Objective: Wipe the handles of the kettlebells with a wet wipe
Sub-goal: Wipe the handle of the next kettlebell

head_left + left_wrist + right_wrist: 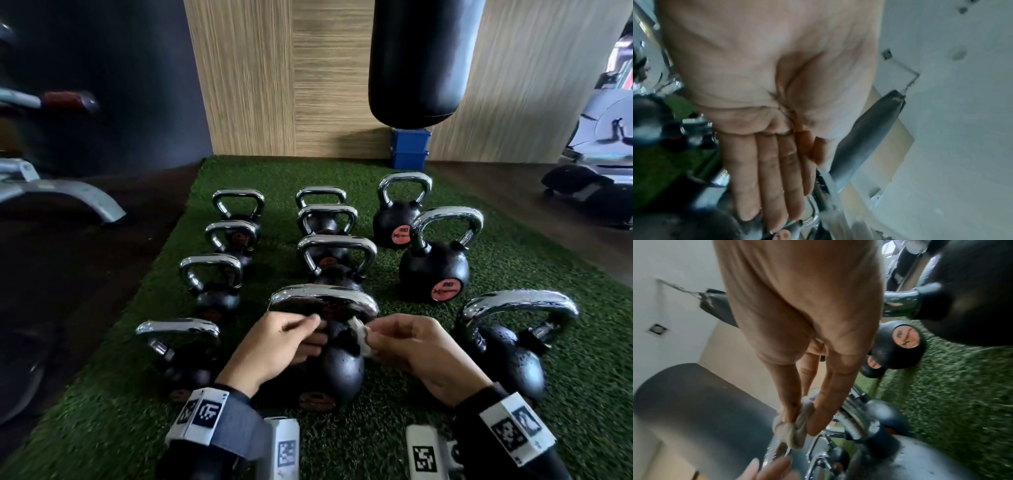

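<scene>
I am looking down at kettlebells standing in rows on a green turf mat (479, 428). My right hand (421, 349) is pinching a crumpled white wet wipe (359, 334) between thumb and fingertips, holding it against the right side of the chrome handle (322, 299) of the nearest kettlebell (339, 373). My left hand (277, 342) is resting against that kettlebell just below the handle, its fingers lying straight and together. A blue box (409, 149) is standing closed by the wall, under a hanging black punching bag (419, 58); its contents are hidden.
</scene>
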